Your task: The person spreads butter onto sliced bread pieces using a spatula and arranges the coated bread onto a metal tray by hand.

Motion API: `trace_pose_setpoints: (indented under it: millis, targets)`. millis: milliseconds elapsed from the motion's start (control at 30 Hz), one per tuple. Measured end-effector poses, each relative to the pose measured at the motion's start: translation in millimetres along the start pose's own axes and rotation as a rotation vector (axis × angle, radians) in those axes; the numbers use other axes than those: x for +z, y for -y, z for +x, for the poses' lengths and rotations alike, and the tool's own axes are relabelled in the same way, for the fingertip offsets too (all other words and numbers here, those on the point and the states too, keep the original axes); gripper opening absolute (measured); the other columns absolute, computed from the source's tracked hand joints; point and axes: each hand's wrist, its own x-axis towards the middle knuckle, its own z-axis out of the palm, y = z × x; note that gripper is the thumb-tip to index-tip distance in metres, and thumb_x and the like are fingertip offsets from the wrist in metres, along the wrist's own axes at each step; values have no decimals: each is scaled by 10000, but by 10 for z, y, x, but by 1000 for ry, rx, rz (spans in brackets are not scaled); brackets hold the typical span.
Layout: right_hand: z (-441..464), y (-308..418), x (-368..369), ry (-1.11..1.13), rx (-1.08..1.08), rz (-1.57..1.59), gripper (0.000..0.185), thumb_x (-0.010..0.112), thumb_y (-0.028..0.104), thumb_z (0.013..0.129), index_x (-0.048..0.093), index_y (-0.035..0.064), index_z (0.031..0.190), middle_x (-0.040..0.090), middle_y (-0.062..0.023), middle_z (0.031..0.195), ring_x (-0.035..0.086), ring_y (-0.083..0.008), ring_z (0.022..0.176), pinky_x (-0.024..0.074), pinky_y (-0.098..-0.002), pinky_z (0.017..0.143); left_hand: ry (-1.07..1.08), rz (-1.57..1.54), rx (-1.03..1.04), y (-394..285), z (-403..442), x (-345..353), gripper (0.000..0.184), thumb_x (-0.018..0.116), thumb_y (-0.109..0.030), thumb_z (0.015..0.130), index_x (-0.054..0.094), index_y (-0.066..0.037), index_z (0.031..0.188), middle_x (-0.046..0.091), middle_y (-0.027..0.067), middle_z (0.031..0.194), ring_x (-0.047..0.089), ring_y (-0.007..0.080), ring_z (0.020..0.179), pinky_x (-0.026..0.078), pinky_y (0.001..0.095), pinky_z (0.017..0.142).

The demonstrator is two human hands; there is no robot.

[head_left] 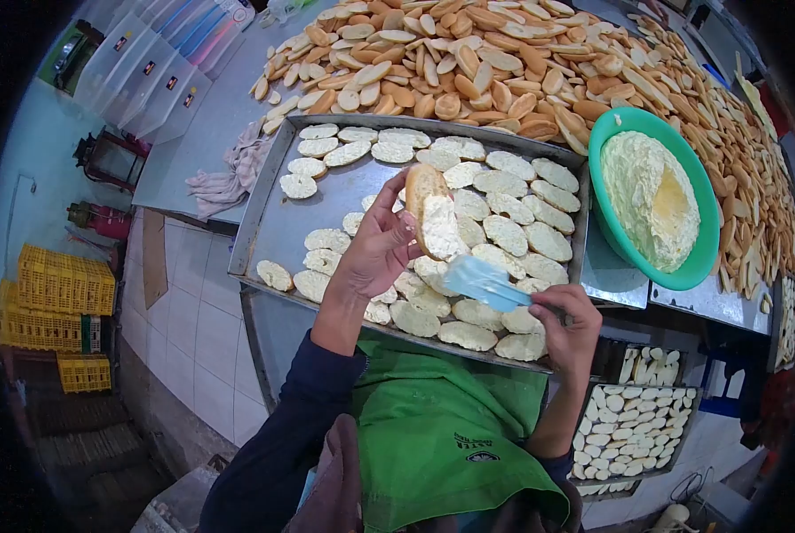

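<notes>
My left hand [381, 242] holds up a halved bread slice [433, 213], its cut face partly covered with pale cream. My right hand [568, 327] grips a light blue spatula [486, 282], whose cream-smeared blade is at the slice's lower end. Beneath both hands lies a metal tray [278, 191] with rows of cream-coated slices [505, 234]. To the right of the tray, a green bowl [604, 209] holds a mound of pale cream [651, 195].
Behind the tray, a large pile of bread pieces [469, 53] spreads to the right. A cloth [229, 178] lies left of the tray. Clear plastic boxes [149, 84] stand at upper left, yellow crates [64, 289] at far left. Another filled tray [633, 426] sits lower right.
</notes>
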Motion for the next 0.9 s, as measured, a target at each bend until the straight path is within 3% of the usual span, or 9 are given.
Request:
trace_pose_setpoints:
  millis: [167, 233, 400, 533, 633, 700, 833, 900]
  targets:
    - [27, 30, 127, -159, -35, 137, 201, 677, -66, 608, 655, 37, 780, 593, -61, 757, 542, -168, 696, 442, -249, 608, 64, 125, -143, 124, -54, 45, 704, 645, -297, 737, 250, -137, 1298, 493, 83, 1140, 559, 167, 948, 529, 316, 745]
    - [86, 89, 176, -177, -72, 98, 201, 674, -70, 610, 655, 38, 779, 592, -58, 763, 536, -169, 691, 442, -251, 603, 233, 116, -263, 147, -75, 72, 739, 664, -360, 696, 270, -153, 1287, 509, 61, 1114, 558, 136, 921, 533, 292, 688]
    - [159, 196, 145, -314, -148, -184, 201, 670, -61, 625, 652, 42, 797, 588, -55, 764, 526, -167, 705, 440, -261, 595, 157, 135, -309, 204, -125, 6, 748, 723, -302, 674, 311, -93, 1262, 521, 76, 1092, 558, 138, 910, 519, 272, 686]
    - [178, 184, 110, -347, -138, -191, 196, 667, -58, 636, 650, 38, 806, 586, -61, 778, 531, -169, 721, 449, -254, 616, 228, 99, -327, 183, -158, 29, 778, 736, -304, 664, 316, -67, 1274, 513, 88, 1107, 547, 151, 942, 498, 256, 749]
    - [167, 132, 70, -344, -54, -125, 191, 664, -63, 644, 648, 30, 810, 585, -68, 799, 533, -170, 730, 452, -242, 640, 248, 55, -324, 181, -150, 27, 783, 728, -321, 667, 316, -75, 1285, 507, 86, 1122, 541, 149, 959, 489, 243, 765]
    - [105, 39, 19, -309, 107, 169, 185, 664, -61, 649, 648, 28, 810, 587, -73, 810, 540, -174, 746, 451, -240, 653, 229, 38, -301, 173, -149, 10, 773, 719, -324, 676, 316, -85, 1290, 504, 84, 1129, 539, 143, 964, 488, 237, 763]
    - [28, -24, -30, -162, 47, 237, 184, 665, -57, 650, 643, 21, 816, 587, -76, 819, 546, -163, 763, 444, -236, 660, 163, 37, -270, 135, -127, -46, 664, 662, -275, 745, 319, -133, 1295, 504, 41, 1125, 551, 101, 920, 497, 211, 729]
    - [39, 9, 39, -253, 49, -65, 177, 666, -53, 654, 634, 12, 816, 582, -81, 826, 545, -147, 782, 436, -235, 662, 191, 35, -279, 215, -131, -132, 654, 638, -256, 770, 288, -138, 1309, 508, 32, 1111, 557, 95, 902, 500, 198, 718]
